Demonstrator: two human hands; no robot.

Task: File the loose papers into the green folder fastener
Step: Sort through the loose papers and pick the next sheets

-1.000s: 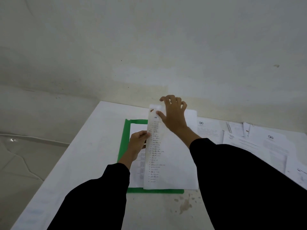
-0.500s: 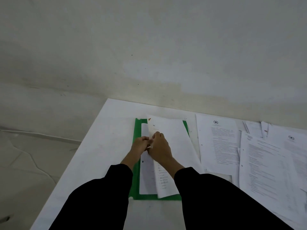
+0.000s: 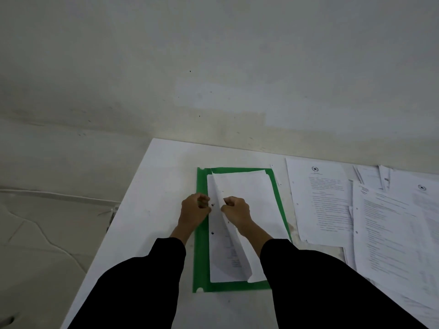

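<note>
The green folder (image 3: 201,257) lies open on the white table (image 3: 152,210), with a stack of white filed sheets (image 3: 216,257) on it. Two punch holes show along the stack's left edge. The top sheet (image 3: 251,198) lies over the stack with its left edge lifted and curled. My right hand (image 3: 237,211) pinches that lifted edge near the upper hole. Over the folder's green left margin, my left hand (image 3: 195,211) has its fingers curled beside the upper hole, pinching something small that looks like the fastener prong.
Loose printed papers (image 3: 325,198) are spread over the table to the right of the folder, with more overlapping sheets (image 3: 392,233) farther right. A pale wall rises just behind the table. The table's left edge drops to the floor (image 3: 47,233).
My right hand came back from the sheet's far end to its left edge. The sheet dropped lower over the folder. My left hand moved from the sheet's edge to the green margin.
</note>
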